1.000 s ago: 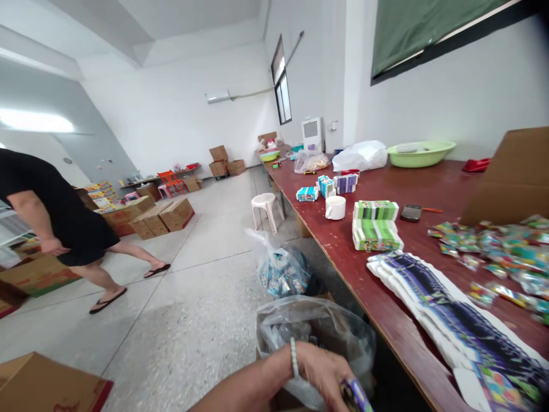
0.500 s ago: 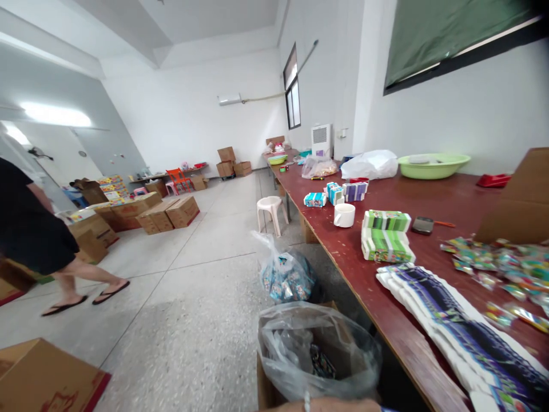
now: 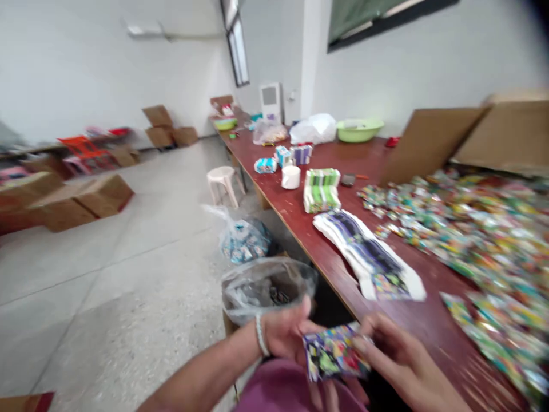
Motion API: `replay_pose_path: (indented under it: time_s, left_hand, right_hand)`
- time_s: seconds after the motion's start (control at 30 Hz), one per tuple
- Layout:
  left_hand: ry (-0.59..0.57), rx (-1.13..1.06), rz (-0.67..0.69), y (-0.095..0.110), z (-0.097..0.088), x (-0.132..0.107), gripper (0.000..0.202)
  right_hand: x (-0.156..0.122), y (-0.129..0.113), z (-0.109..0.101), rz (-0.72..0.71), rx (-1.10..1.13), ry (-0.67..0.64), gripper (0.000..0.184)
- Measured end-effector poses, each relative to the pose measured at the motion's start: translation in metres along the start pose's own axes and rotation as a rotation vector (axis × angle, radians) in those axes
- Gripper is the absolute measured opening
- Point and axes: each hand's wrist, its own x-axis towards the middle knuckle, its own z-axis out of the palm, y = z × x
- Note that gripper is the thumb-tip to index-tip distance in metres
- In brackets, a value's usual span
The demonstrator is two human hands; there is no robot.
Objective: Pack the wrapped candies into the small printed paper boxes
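- Purple print, with patches of green, red and yellow, covers the small pack [image 3: 337,353] the person is holding, low in front of the body, just off the edge of the red table [image 3: 291,209].
- The pack sits right between the two hands, its long axis running crosswise from one to the other, its right end a touch higher, its broad printed face turned up.
- From here the left hand [image 3: 287,332] has its thumb raised clear of the pack, with fingers passing behind and showing below its lower edge; I can't tell how firmly they grip.
- The right hand [image 3: 398,360] has thumb and finger pinched on the pack's right end, and it's the hand nearer the table.
- So neither hand is far from the pack: left at one end, right at the other.
- Beyond the right hand, on the table, a row of purple-and-white cartons [image 3: 371,252] stretches away, its near end closest to that hand.
- To the right spreads a heap of shiny wrapped packets [image 3: 484,229], blurred.
- Beyond the left wrist, below table height, a clear plastic bag [image 3: 240,292] gapes open, dark pieces inside.
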Motion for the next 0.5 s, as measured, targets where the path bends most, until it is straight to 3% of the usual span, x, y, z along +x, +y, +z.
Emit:
replay_pose_path:
  time_s: [0.1, 0.17, 0.33, 0.4, 0.5]
  left_hand:
    - [-0.156, 0.023, -0.149, 0.018, 0.014, 0.002, 0.067]
    - [-0.199, 0.025, -0.149, 0.027, 0.018, 0.006, 0.051]
    - [-0.141, -0.019, -0.037, 0.026, 0.013, 0.019, 0.041]
    - [-0.099, 0.003, 0.01, 0.021, 0.01, 0.023, 0.042]
    - [-0.041, 0.072, 0.079, 0.015, 0.011, 0.029, 0.039]
  right_hand:
    - [0.0, -0.006, -0.004, -0.053, -0.036, -0.007, 0.031]
    - [0.002, -0.007, -0.006, -0.059, 0.01, -0.01, 0.029]
    - [0.006, -0.001, -0.012, -0.022, 0.316, 0.285, 0.031]
    - [0.008, 0.001, -0.011, -0.04, 0.359, 0.396, 0.031]
    - [0.01, 0.001, -0.004, -0.069, 0.337, 0.46, 0.029]
